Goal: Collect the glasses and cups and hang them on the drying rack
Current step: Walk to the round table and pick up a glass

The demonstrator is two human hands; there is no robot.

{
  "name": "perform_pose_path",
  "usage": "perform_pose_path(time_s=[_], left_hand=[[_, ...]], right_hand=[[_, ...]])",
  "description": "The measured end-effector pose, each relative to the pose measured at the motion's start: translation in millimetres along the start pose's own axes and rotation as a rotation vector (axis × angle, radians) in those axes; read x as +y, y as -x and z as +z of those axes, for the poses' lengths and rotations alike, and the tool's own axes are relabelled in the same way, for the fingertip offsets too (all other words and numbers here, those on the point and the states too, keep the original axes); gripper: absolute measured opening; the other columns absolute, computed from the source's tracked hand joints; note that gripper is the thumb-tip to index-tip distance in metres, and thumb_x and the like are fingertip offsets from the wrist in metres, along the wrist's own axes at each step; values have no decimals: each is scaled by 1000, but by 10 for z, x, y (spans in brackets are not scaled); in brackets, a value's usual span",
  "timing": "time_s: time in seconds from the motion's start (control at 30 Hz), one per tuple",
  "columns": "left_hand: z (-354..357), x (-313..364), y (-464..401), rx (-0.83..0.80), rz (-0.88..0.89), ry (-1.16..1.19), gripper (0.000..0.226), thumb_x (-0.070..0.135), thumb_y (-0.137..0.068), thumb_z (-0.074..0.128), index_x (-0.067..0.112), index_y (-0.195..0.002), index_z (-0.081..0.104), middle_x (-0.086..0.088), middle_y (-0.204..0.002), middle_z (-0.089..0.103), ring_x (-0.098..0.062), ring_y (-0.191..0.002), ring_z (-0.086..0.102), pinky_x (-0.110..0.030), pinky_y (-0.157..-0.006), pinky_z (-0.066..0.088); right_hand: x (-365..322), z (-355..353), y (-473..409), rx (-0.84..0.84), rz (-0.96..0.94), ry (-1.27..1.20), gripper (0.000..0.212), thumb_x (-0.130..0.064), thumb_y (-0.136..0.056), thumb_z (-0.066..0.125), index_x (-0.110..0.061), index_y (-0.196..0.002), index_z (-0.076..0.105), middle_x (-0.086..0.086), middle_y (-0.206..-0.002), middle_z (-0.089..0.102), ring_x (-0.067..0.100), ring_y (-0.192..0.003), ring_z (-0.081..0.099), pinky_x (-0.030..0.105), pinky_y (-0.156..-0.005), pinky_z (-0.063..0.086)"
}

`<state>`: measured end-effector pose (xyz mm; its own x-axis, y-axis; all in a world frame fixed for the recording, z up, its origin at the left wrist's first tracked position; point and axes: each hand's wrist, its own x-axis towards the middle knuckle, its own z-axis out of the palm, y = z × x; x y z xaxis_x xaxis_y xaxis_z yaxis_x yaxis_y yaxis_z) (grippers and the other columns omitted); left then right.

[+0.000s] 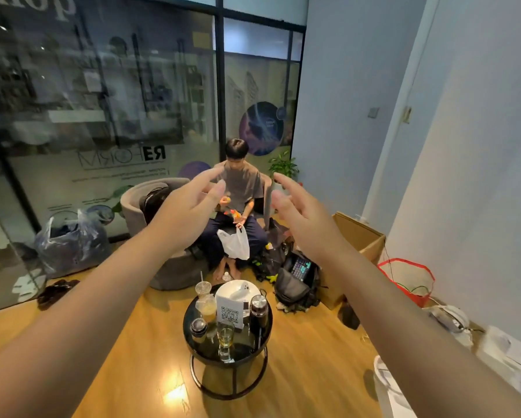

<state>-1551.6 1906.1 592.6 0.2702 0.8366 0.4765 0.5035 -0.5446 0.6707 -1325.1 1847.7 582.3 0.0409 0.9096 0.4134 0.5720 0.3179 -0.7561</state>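
Observation:
A small round black glass table (260, 348) stands on the wooden floor below my arms. On it are a clear glass with yellowish liquid (225, 339), a plastic cup with a straw (203, 292), a second plastic cup with a pale drink (208, 309), a small dark jar (198, 327) and a dark flask (258, 312). My left hand (190, 203) and my right hand (295, 212) are stretched out high above the table, fingers apart, holding nothing. No drying rack is visible.
A person sits on a grey armchair (132, 203) behind the table, holding a white plastic bag (235, 242). A QR-code stand (229, 309) and a white plate (238, 289) are on the table. A black backpack (295, 288), a cardboard box (364, 236) and a red bag (410, 279) crowd the right.

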Motion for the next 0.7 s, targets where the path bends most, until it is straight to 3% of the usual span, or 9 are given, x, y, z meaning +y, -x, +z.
perform_pose_path(time_s=[0.1, 0.27, 0.37, 0.47, 0.6, 0.7], left_hand=[[172, -326, -375, -56, -7, -3, 46, 44, -108, 41, 34, -153, 43, 9, -132, 60, -8, -119, 55, -18, -95, 38], [447, -943, -992, -143, 10, -31, 48, 45, -108, 40, 35, -154, 41, 14, -126, 61, -6, -114, 56, -18, -92, 39], [692, -1356, -1155, -191, -41, -20, 47, 46, -107, 41, 39, -153, 41, 17, -126, 60, -3, -116, 55, -21, -94, 40], [986, -1768, -1191, -242, -96, -29, 45, 43, -107, 43, 40, -152, 42, 16, -125, 62, -2, -118, 56, -28, -99, 44], [1394, -2349, -1106, -268, -184, -59, 45, 39, -107, 47, 36, -152, 45, 14, -124, 64, -2, -117, 58, -33, -103, 47], [1745, -2838, -972, -263, -279, -60, 45, 41, -106, 48, 36, -151, 46, 14, -123, 66, -4, -116, 60, -36, -102, 49]], right_hand=[[245, 166, -328, 9, 46, 14, 56, -66, -103, 38, -49, -157, 35, -38, -110, 54, 0, -106, 62, 27, -88, 54], [685, 491, -879, 1, 113, 23, 57, -65, -103, 37, -48, -158, 36, -42, -112, 51, -3, -110, 60, 34, -96, 56], [1041, 740, -1056, -56, 163, 14, 56, -61, -105, 39, -46, -158, 35, -29, -117, 61, 1, -115, 62, 33, -97, 54], [1458, 991, -1175, -116, 219, -2, 53, -59, -105, 42, -49, -157, 35, -29, -115, 63, 2, -109, 64, 33, -94, 55], [2118, 1400, -1268, -210, 264, -32, 55, -56, -106, 45, -43, -159, 37, -20, -114, 69, -1, -102, 65, 23, -85, 50], [2672, 1745, -1266, -293, 285, -39, 55, -57, -105, 47, -44, -158, 38, -16, -124, 66, 0, -110, 63, 19, -85, 50]])
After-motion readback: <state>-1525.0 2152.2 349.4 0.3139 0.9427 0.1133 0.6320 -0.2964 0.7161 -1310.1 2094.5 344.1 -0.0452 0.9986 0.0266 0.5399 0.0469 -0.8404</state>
